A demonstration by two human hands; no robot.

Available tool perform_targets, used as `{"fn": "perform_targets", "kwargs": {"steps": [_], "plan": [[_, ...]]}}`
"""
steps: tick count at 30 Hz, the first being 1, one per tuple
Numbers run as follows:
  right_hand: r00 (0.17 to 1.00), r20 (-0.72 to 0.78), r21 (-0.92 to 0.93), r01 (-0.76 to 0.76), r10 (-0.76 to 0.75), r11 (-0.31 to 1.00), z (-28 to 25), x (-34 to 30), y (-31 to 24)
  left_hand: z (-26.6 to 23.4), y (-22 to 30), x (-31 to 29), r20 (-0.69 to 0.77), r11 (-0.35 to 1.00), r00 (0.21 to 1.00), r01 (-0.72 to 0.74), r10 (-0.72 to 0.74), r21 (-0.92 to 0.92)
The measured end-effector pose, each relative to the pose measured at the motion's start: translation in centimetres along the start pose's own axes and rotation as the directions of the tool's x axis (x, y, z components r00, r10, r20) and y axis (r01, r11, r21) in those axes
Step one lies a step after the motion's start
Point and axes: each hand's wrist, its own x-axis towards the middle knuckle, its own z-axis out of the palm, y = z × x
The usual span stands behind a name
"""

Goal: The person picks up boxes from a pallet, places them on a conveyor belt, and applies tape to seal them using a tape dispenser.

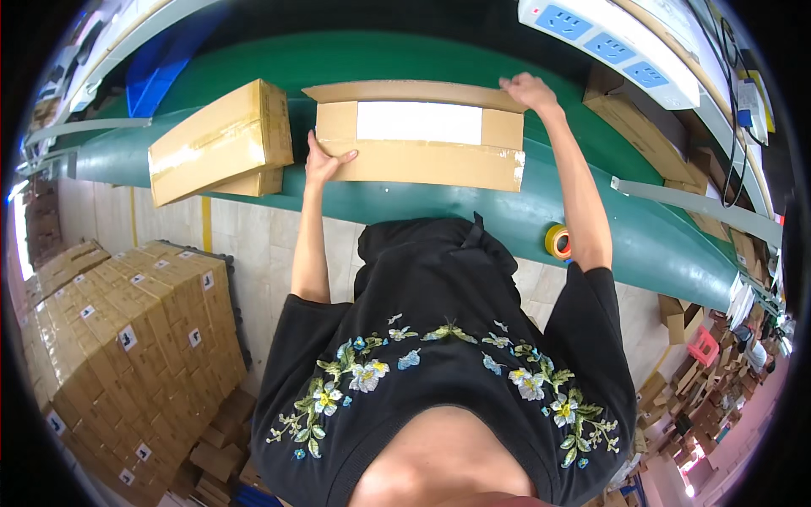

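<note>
A long, narrow cardboard box (422, 163) lies on the green work surface in front of me, its top flaps apart. Inside it shows something flat and white (420, 122), perhaps a sheet or an inner box. My left hand (323, 160) grips the box's left end, thumb over the near flap and fingers at the side. My right hand (528, 90) is curled closed at the right end of the raised far flap; whether it pinches the flap is hidden. Clear tape runs along the near flap's edge.
Taped cardboard boxes (220, 139) lie at the left. A roll of yellow tape (557, 242) sits near the table's front edge. A white power strip (608, 46) hangs at the far right, above another carton (646, 127). A large stack of cartons (139, 338) stands on the floor at left.
</note>
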Motion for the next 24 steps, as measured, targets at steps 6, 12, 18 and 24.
{"fn": "perform_targets", "kwargs": {"steps": [6,12,18,24], "plan": [[0.944,0.301,-0.211,-0.071,0.134,0.975,9.0,1.8,8.7,1.1,0.6,1.0,0.005,0.966,0.971,-0.238,0.24,-0.104],[0.958,-0.285,0.181,0.032,0.022,0.983,14.1,-5.8,6.4,-0.5,-0.3,1.4,0.091,0.979,0.996,0.031,-0.013,-0.201],[0.921,-0.345,0.206,-0.114,0.181,0.972,15.9,-11.7,7.5,2.4,3.7,1.1,-0.26,0.891,0.962,0.186,-0.08,0.413],[0.856,-0.45,0.385,-0.072,0.255,0.92,16.5,-15.0,13.2,4.9,2.7,-2.3,-0.082,0.887,0.997,0.036,0.002,0.46]]}}
